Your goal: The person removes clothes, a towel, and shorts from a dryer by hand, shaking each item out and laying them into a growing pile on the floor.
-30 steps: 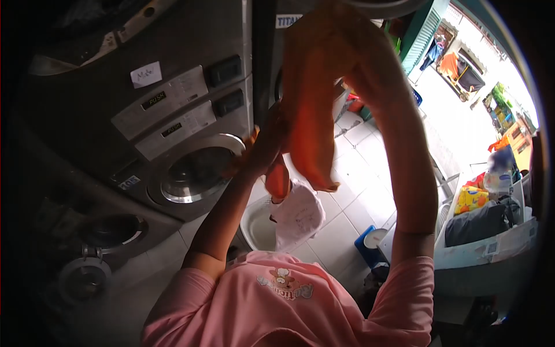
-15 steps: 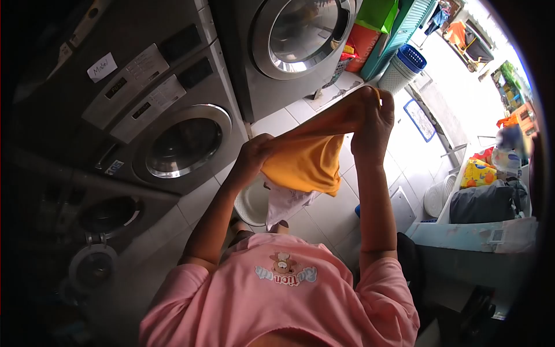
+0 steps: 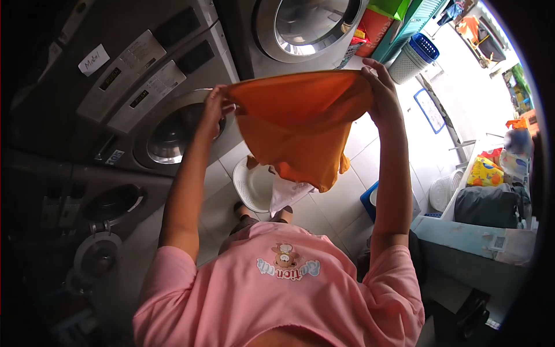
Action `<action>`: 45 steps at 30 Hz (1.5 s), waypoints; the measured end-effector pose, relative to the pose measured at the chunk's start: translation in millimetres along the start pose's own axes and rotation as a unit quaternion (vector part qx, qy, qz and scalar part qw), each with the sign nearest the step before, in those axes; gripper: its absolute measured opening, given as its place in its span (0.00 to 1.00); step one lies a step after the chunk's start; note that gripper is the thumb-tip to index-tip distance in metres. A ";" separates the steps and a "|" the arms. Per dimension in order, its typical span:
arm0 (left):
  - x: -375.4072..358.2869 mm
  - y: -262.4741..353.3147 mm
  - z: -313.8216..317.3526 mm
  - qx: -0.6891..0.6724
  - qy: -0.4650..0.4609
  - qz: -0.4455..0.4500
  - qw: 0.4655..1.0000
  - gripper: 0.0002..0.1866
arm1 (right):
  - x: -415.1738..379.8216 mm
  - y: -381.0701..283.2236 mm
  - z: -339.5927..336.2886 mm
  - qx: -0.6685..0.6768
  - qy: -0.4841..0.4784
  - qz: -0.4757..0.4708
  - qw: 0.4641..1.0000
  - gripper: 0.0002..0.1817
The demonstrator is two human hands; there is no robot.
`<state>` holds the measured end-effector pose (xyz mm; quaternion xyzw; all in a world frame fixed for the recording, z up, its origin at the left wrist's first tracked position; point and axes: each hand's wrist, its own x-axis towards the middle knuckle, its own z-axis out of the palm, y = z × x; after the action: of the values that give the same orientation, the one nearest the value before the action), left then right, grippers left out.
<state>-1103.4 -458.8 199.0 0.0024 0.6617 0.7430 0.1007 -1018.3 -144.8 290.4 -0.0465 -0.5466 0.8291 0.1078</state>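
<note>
An orange shirt [image 3: 295,133] hangs spread out in front of me, its upper edge stretched taut between my two hands. My left hand [image 3: 215,110] pinches the left end of that edge, in front of a washer's round door. At the right end, my right hand [image 3: 381,95] is closed on the fabric. Below the shirt, a white basket [image 3: 245,188] stands on the floor by my feet. A pale pink-white cloth [image 3: 286,194] hangs over its right side; the shirt hides part of both.
Front-loading machines [image 3: 185,127] line the left and the top. Stacked laundry baskets [image 3: 413,58] stand at the upper right beside a teal shutter [image 3: 410,29]. At right, a light-blue bin [image 3: 462,231] carries a dark folded bundle [image 3: 485,205] and a yellow pack [image 3: 484,172].
My hands have moved apart, the left one going left and up. The shirt, bunched and slanted before, is now spread wide with its upper edge nearly level.
</note>
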 end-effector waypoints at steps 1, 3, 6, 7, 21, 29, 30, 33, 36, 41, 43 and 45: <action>22.5 -11.1 -14.9 -0.023 0.038 0.000 0.999 0.14 | 12.4 10.3 -4.2 -0.016 -0.021 -0.005 1.000 0.14; 48.6 -14.4 -18.8 -0.034 0.143 0.008 0.989 0.14 | 33.0 28.3 -4.0 -0.060 -0.038 -0.032 0.997 0.15; 59.7 11.9 -6.7 -0.075 0.093 0.112 0.986 0.15 | 48.7 37.2 -8.5 -0.136 -0.084 -0.077 0.984 0.16; 56.0 25.3 -5.3 -0.075 0.096 0.110 0.987 0.15 | 48.4 37.0 -12.0 -0.136 -0.085 -0.074 0.984 0.16; -157.6 -100.3 -32.0 0.528 -0.199 0.050 0.824 0.12 | -141.6 269.9 -109.1 -0.501 -0.040 0.102 0.858 0.09; -281.3 -304.8 -79.7 0.478 -0.183 -0.217 0.831 0.14 | -252.3 360.9 -183.4 -0.655 -0.256 0.427 0.568 0.09; -275.0 -297.9 -88.1 0.441 -0.170 -0.233 0.850 0.13 | -251.1 371.5 -195.5 -0.611 -0.322 0.427 0.584 0.10; -256.6 -276.9 -109.9 0.354 -0.026 -0.191 0.915 0.10 | -201.2 380.4 -191.8 -0.565 -0.408 0.368 0.615 0.12; -245.7 -282.5 -129.2 0.325 0.065 -0.179 0.926 0.10 | -91.8 362.4 -120.6 -0.567 -0.329 0.187 0.732 0.09; -200.7 -244.0 -143.8 0.210 0.030 -0.171 0.962 0.11 | 85.0 186.9 146.5 -0.486 -0.290 -0.228 0.792 0.08; -183.9 -206.1 -153.4 0.268 0.024 -0.122 0.955 0.12 | 116.2 110.9 248.6 -0.463 -0.246 -0.455 0.719 0.10; -173.1 -186.9 -173.6 0.272 0.022 -0.080 0.959 0.12 | 114.0 35.2 338.0 -0.426 -0.193 -0.535 0.704 0.11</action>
<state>-930.2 -636.5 15.9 -0.0395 0.8387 0.5247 0.1406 -1199.5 -435.0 397.3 0.3739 -0.7837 0.3018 0.3936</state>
